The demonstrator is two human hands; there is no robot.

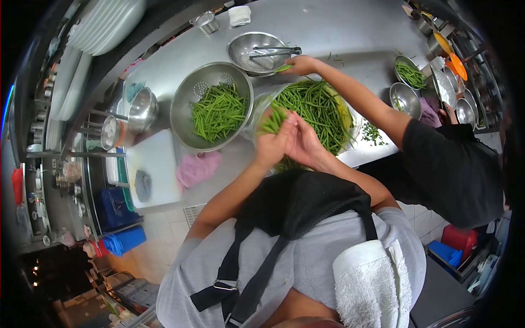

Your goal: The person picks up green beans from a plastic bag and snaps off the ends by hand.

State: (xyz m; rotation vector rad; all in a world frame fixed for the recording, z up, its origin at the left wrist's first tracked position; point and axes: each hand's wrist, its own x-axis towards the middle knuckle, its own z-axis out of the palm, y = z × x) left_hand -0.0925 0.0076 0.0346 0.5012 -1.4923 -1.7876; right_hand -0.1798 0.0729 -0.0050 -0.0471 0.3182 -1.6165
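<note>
My left hand (272,145) is closed around a small bunch of green beans (273,120), whose cut ends point away from me. My right hand (306,143) meets it, fingertips pressed together at the near end of the bunch. Both hands are over the near left side of a large tub heaped with loose green beans (317,109). To the left, a big metal colander (183,101) holds more green beans (219,112). Beyond the tub, a co-worker's hand (299,65) holds a few beans beside a smaller strainer bowl (238,46) with tongs (276,51) lying in it.
A white cutting board (156,169) and a pink cloth (198,168) lie at left. Bean trimmings (373,134) are scattered on a white board at right. Metal bowls, one with beans (409,75), stand near the co-worker. Stacked plates (106,24) sit on the left shelf.
</note>
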